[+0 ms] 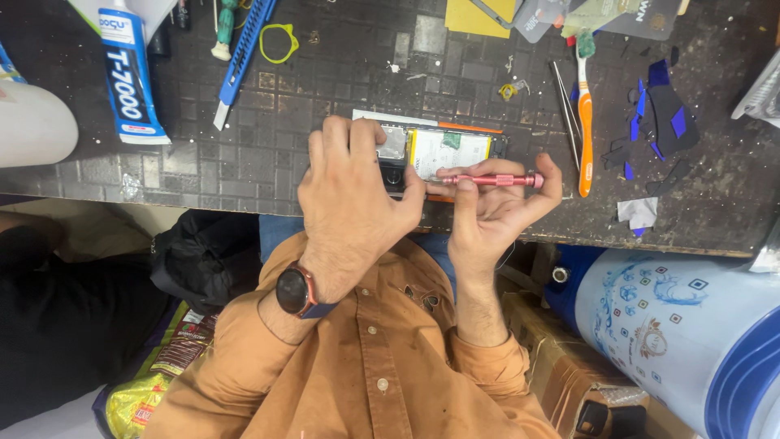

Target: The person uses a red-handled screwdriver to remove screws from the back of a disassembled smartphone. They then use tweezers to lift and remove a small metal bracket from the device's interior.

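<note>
An opened phone (pixel 451 150), back cover off and white battery showing, lies on the dark tiled worktop (pixel 325 89) near its front edge. My left hand (pixel 349 195), with a dark watch on the wrist, covers and grips the phone's left end. My right hand (pixel 496 215) holds a thin pink screwdriver (pixel 496 180) lying almost level, its tip pointing left at the phone's near edge beside my left thumb. The phone's left part is hidden under my fingers.
A white-and-blue glue tube (pixel 130 81), a blue utility knife (pixel 244 49) and a yellow ring (pixel 280 41) lie at the back left. Tweezers (pixel 565 114), an orange toothbrush (pixel 584 130) and blue-black scraps (pixel 662 118) lie right. A white-blue drum (pixel 691 333) stands below the table edge.
</note>
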